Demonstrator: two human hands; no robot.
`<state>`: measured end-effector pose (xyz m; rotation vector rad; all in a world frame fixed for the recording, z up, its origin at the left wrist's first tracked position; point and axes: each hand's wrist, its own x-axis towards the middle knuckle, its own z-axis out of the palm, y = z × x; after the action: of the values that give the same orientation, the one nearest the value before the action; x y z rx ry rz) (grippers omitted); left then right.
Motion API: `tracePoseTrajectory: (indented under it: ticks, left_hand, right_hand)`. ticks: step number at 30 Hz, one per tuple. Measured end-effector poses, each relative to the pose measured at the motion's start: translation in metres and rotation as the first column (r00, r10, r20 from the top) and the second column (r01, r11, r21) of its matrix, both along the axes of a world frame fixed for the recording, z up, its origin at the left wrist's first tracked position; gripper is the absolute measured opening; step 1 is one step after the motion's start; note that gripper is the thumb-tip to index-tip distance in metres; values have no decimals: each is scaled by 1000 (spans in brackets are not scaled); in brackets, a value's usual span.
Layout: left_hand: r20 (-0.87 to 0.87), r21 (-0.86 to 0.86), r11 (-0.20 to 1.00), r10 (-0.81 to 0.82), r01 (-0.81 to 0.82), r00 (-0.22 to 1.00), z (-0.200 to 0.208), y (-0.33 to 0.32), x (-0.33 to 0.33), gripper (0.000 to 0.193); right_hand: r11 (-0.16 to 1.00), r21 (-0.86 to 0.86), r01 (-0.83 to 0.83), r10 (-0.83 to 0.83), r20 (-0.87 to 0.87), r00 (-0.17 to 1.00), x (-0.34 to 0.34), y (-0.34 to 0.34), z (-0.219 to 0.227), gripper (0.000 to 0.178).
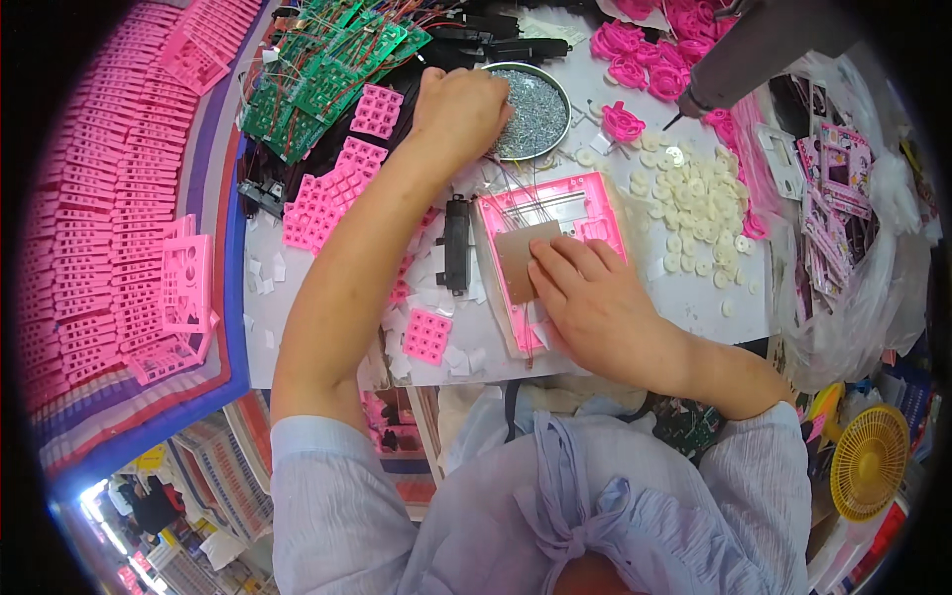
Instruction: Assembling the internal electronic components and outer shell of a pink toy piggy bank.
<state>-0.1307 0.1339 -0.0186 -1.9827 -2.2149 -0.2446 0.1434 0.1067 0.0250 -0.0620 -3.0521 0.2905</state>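
My left hand (459, 111) is curled at the left rim of a round metal dish (569, 117) full of small silvery screws (534, 111). Its fingertips are hidden, so what they pinch cannot be made out. With its fingers together, my right hand (602, 297) holds a flat brown board (516, 260) over an open pink plastic case (602, 198). Thin wires (523, 203) run from the case's upper part toward the dish. Just left of the case lies a narrow black plastic part (456, 245).
Green circuit boards (337, 74) with wires lie at the back left, near pink keypads (327, 203). White discs (699, 213) and pink parts (620, 45) cover the right side. A dark screwdriver-like tool (729, 69) hangs there. Stacked pink frames (89, 208) fill the far left.
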Motion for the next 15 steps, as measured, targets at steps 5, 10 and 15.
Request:
tracePoseTrajectory:
  ticks: [5,10,15]
  left_hand:
    - [-32,47,999,29,-27,999,-9,7,-11,19]
    - [-53,90,996,29,-24,998,-1,12,-20,16]
    - [-39,254,967,49,-37,998,7,7,-26,17]
  right_hand:
    - [988,-150,23,-20,21,1000,-7,9,5,52]
    - [979,-205,-22,22,-3,1000,-9,19,8,50]
    - [976,-208,-65,71,21,997,-11,23,18,47]
